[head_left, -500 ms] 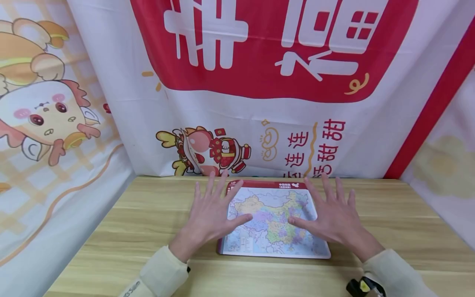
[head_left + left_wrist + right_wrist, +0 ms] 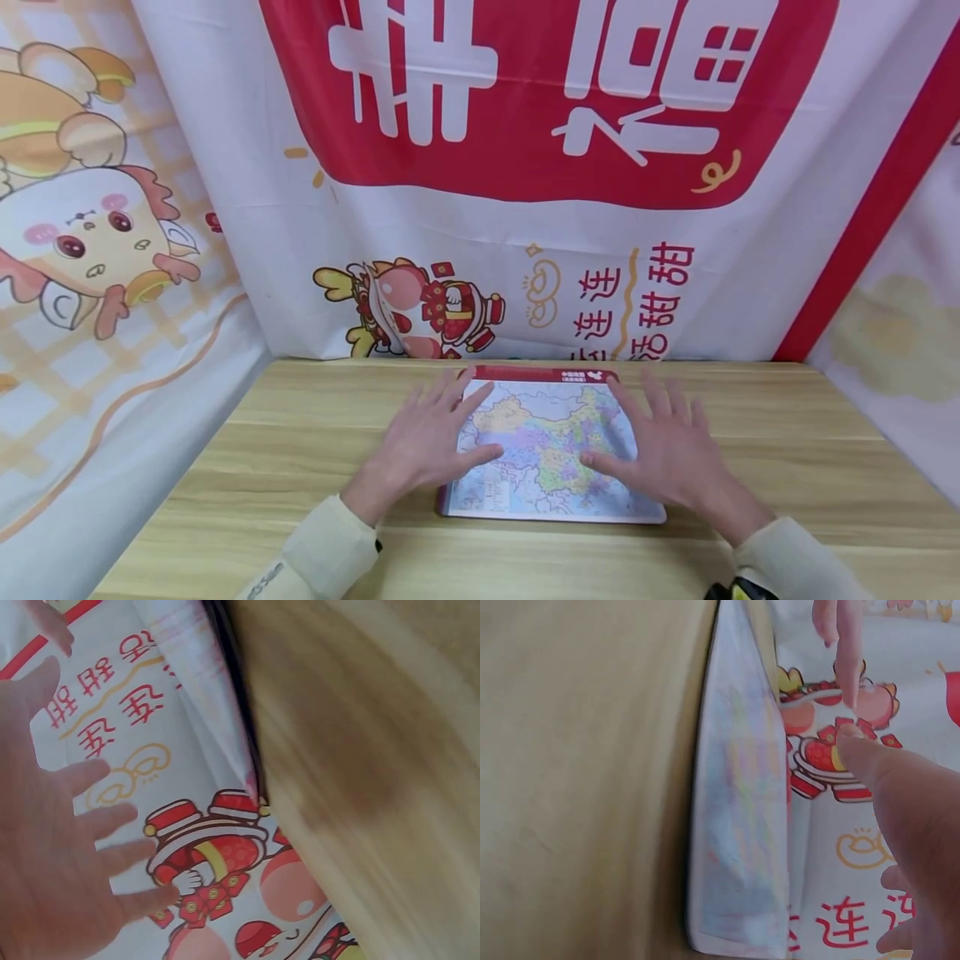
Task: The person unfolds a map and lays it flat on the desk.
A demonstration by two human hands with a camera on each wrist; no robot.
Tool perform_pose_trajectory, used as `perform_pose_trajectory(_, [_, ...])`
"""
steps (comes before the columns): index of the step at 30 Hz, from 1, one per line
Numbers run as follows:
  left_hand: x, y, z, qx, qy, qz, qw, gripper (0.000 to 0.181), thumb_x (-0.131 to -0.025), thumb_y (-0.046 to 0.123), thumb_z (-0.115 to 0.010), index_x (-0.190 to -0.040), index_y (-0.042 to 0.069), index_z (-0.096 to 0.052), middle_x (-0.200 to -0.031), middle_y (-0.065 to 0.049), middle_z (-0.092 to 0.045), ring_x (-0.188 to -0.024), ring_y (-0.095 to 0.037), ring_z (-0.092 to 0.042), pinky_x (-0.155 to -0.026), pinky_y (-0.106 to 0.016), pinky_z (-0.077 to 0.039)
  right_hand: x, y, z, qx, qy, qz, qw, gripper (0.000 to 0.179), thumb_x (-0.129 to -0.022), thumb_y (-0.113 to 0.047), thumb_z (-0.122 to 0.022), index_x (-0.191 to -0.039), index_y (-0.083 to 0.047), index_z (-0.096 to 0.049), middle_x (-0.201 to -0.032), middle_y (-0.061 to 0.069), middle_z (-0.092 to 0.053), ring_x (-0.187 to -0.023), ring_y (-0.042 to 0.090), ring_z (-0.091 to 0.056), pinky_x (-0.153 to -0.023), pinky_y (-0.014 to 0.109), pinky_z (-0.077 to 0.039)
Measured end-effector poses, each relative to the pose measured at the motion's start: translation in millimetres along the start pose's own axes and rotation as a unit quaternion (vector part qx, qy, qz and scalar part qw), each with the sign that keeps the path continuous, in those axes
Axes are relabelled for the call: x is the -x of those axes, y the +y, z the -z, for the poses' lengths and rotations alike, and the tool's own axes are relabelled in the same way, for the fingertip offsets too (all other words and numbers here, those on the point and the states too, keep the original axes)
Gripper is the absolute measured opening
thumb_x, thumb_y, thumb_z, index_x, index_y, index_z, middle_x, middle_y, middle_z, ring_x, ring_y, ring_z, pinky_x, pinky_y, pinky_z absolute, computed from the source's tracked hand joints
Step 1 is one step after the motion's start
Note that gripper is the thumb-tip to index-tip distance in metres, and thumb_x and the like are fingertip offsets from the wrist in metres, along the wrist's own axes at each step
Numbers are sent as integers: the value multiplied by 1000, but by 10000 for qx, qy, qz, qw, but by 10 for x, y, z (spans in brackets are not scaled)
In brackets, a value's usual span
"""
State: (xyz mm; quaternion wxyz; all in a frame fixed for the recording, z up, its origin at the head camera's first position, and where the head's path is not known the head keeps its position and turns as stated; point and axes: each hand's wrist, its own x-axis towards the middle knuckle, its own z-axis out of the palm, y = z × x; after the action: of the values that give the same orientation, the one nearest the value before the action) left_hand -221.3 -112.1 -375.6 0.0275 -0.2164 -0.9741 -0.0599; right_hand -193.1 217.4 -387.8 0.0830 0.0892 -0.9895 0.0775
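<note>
A flat map board (image 2: 540,500) with rounded corners, a red strip along its far edge and a coloured map of China lies on the wooden table. Over its left side hovers my left hand (image 2: 423,437), fingers spread and thumb pointing inward. My right hand (image 2: 667,446) mirrors it over the right side, its fingers spread too. Neither hand holds anything. In the left wrist view, the left palm (image 2: 56,847) stands away from the board's dark edge. The right wrist view shows the right thumb (image 2: 885,769) above the map surface (image 2: 742,810), with a gap between.
Wood-grain tabletop (image 2: 787,467) surrounds the board. A white cloth (image 2: 750,275) with red characters and cartoon figures hangs behind the table's far edge. Another printed cloth (image 2: 97,400) hangs at the left, and pale cloth (image 2: 900,333) closes the right side.
Both hands have moved slightly, their fingertips now lower in the head view and blurred by motion. The map board stays where it was.
</note>
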Motion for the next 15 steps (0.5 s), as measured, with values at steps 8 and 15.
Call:
perform_pose_trajectory(8, [-69, -94, -90, 530, -717, -42, 9960, 78, -100, 62, -62, -166, 30, -37, -177, -2, -29, -166, -31, -22, -132, -67, -20, 325, -82, -235, -432, -167, 441, 9980, 102, -85, -82, -67, -162, -20, -45, -164, 24, -45, -145, 59, -45, -114, 76, -41])
perform_pose_trajectory(15, [-114, -152, -149, 623, -1144, -165, 9913, 73, -104, 59, -57, -166, 26, -37, -178, -1, -28, -166, -29, -24, -132, -66, -20, 492, -213, -313, -946, -770, 33, 9925, 97, -85, -80, -69, -158, -19, -51, -163, 17, -50, -149, 47, -47, -115, 71, -45])
